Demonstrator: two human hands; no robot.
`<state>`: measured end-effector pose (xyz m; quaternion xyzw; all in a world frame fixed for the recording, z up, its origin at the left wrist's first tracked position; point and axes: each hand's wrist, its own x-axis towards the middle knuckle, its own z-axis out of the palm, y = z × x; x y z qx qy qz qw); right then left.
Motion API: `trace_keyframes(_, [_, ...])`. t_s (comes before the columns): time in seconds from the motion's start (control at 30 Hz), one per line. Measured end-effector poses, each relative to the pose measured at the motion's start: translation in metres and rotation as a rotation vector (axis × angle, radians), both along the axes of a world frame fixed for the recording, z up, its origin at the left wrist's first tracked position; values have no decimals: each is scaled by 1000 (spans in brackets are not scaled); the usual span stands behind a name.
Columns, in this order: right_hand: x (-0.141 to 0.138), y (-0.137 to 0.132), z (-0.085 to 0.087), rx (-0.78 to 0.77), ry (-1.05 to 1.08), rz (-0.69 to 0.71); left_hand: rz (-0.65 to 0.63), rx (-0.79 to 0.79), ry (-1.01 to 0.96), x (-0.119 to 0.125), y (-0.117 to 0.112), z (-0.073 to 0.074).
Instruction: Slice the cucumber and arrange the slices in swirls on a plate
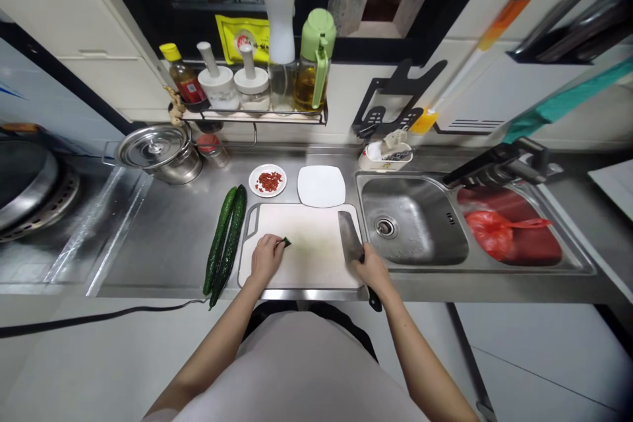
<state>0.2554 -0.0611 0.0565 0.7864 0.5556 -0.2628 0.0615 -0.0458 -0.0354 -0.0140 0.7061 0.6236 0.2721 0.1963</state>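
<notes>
My left hand (267, 256) is over the left part of the white cutting board (316, 273), its fingertips pinched on a small dark green piece (286, 242), perhaps a cucumber end. In my right hand (374, 270) is a kitchen knife (349, 235) with a broad blade and black handle; the blade lies along the board's right edge and points away from me. Pale green wet marks show mid-board. Two long cucumbers (225, 244) lie side by side to the left of the board. Behind it are a small plate of chopped red bits (270, 181) and a white square plate (321, 186).
To the right is a steel double sink (420, 224) with a red plastic bag (489, 234) in its far basin. A lidded pot (158, 151) stands back left, near the stove (34, 191). Above the counter, a rack (257, 117) carries seasoning jars and an oil bottle (314, 62).
</notes>
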Motion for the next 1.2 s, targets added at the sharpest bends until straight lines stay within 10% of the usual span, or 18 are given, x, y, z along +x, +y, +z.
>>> trace_keyframes(0.53, [-77,5,29,-24,-16,336,-125,323,-95,1,-8,-25])
trace_keyframes(1.2, [-110,-3,36,-108,13,486,-133,208,-62,-1,-9,-28])
